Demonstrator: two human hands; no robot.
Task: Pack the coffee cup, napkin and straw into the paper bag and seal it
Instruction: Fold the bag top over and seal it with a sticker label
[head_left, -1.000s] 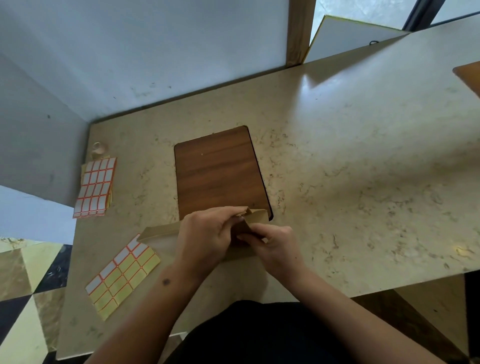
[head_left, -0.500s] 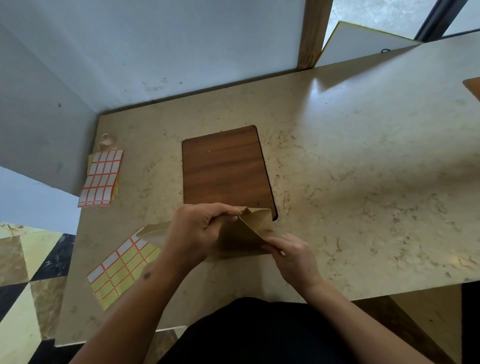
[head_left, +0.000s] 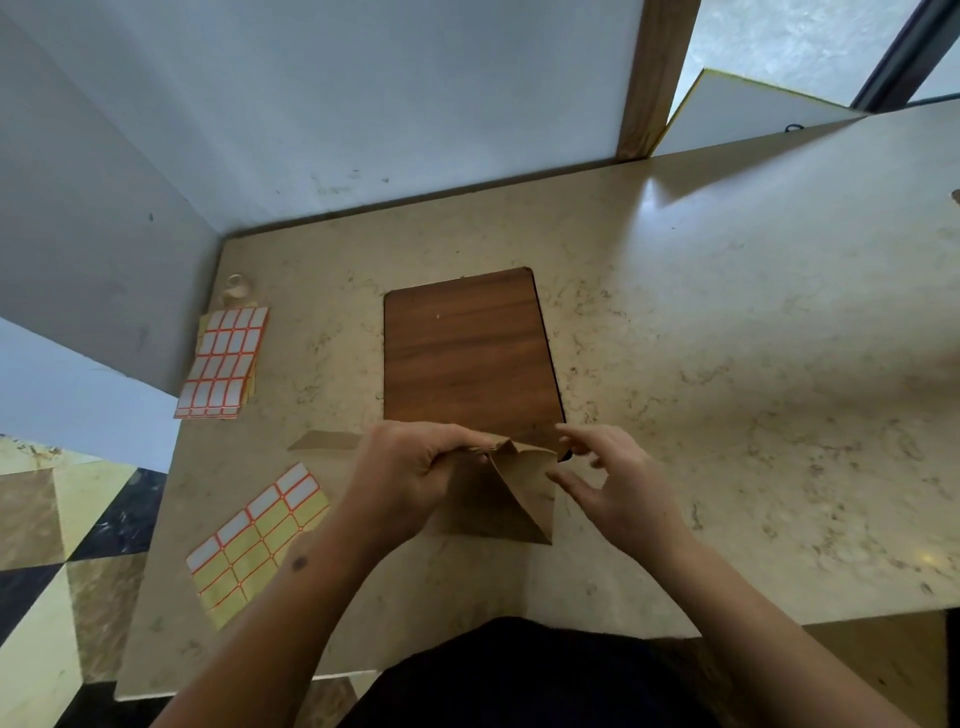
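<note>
Paper bag (head_left: 511, 499) lay flat on the marble table (head_left: 727, 415).
Left hand (head_left: 410, 473) pinched its folded top; right hand (head_left: 618, 483) hovered beside, fingers loose.

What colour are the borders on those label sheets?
Orange-red borders on both label sheets, seen in the head view.

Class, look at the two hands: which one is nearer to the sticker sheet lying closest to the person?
Left. The left hand grips the paper bag just right of that sticker sheet; the right hand is beyond the bag, farther away.
</note>
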